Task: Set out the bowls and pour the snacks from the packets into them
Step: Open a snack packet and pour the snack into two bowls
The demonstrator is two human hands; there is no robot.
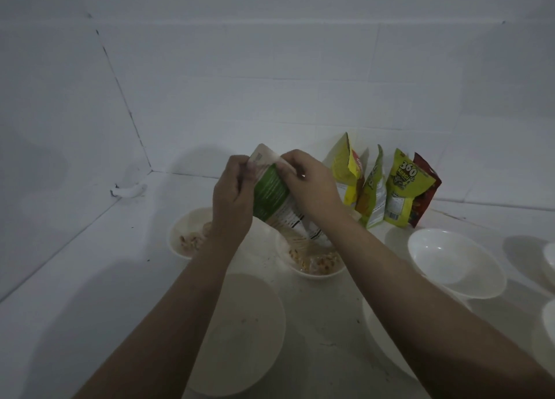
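Note:
A green and white snack packet is tipped mouth-down over a white bowl that holds pale snack pieces. My left hand pinches the packet's upper left corner. My right hand pinches its upper right edge. Another white bowl with snacks sits to the left, partly hidden behind my left wrist. An empty white bowl stands at the right.
Several snack packets lean against the back wall: a yellow one, a green one, a lime one and a red one. A large bowl sits near me. More bowls show at the right edge. White tiled walls close in the corner.

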